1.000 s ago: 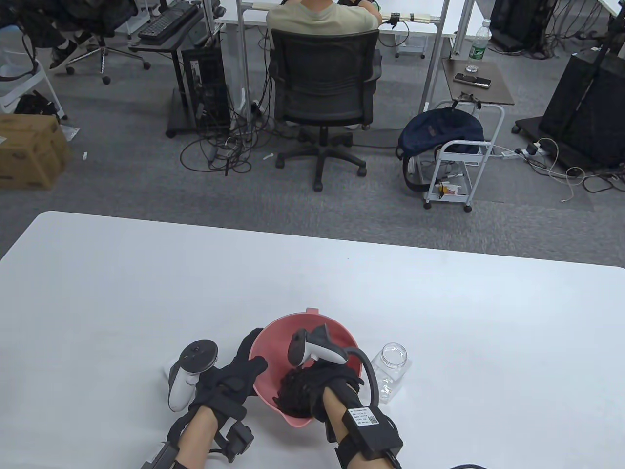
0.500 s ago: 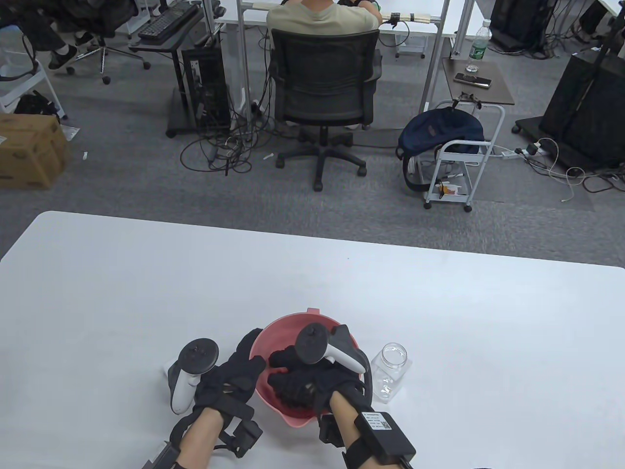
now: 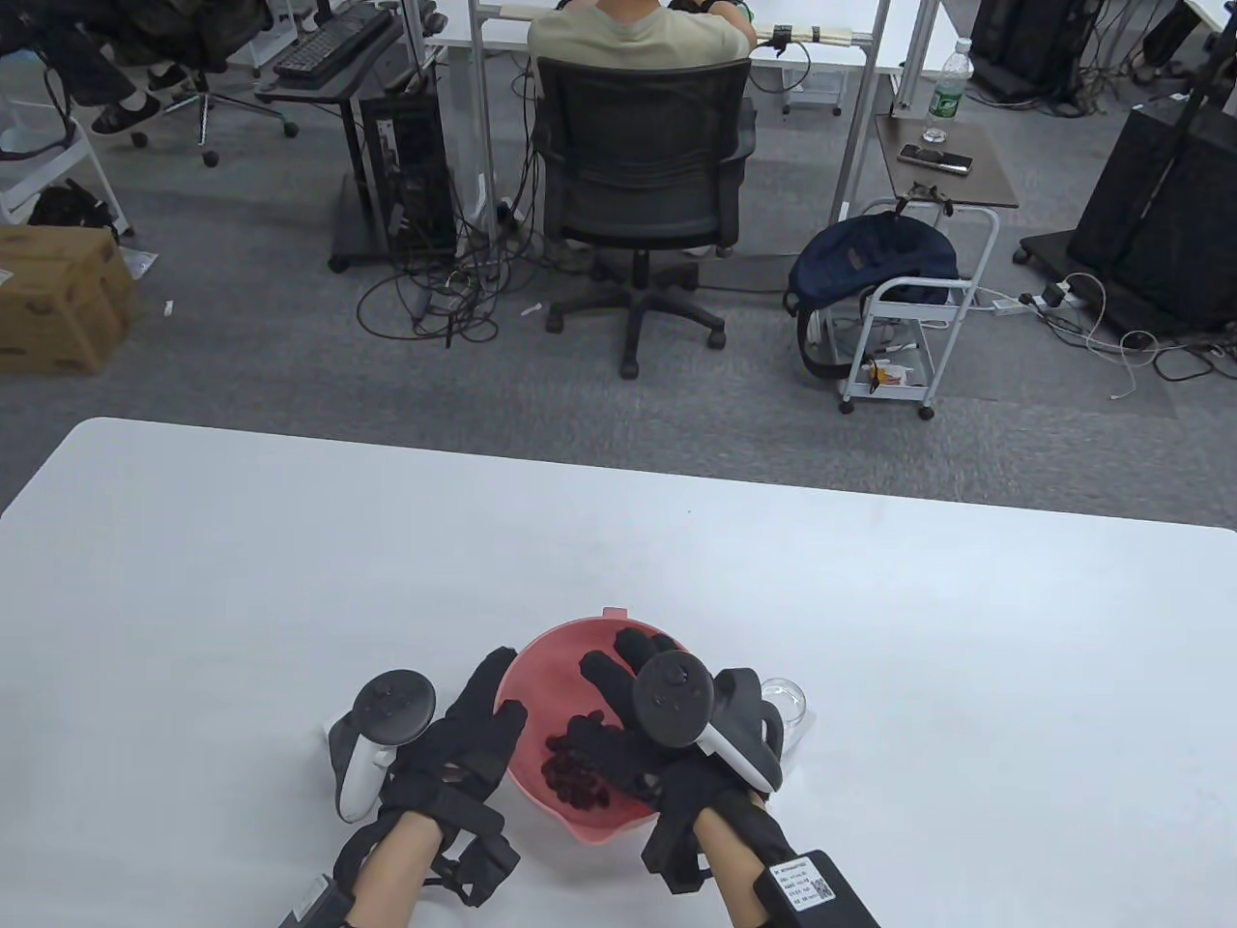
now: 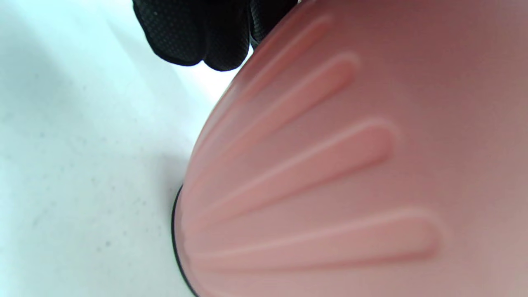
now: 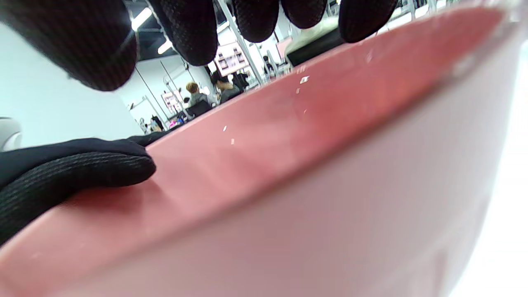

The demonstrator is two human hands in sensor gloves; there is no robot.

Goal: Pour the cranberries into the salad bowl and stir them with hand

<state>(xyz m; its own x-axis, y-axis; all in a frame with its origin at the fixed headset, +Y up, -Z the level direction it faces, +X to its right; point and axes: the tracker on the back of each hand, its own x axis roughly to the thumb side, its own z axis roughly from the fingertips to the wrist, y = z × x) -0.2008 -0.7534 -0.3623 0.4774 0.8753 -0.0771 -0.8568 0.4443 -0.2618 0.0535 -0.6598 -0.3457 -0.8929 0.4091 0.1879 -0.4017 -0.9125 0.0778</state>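
Stirring step, judged from layout: cranberries [image 3: 578, 773] already lie as a dark heap in the bottom of the pink salad bowl [image 3: 541, 667], toward its near side. The empty clear jar [image 3: 788, 701] stands on the worktop [image 3: 290, 561] just beside the bowl's right side, mostly hidden behind my right tracker; parked there, I judge, so it stays out of the mixing path.

My left hand [image 3: 464, 739] lies against the bowl's left outer wall, fingers fairly straight along it and the thumb over the rim. Purpose, as I read it: brace the bowl so it does not slide while the other hand works. The left wrist view shows the ribbed pink wall close up with fingertips [image 4: 194, 37] beyond it.

My right hand [image 3: 618, 710] is inside the bowl, fingers spread and extended, gripping nothing, just above or at the berries; contact not certain. Spread fingers suit raking berries around.

Risk: berries flicked over the low near rim.
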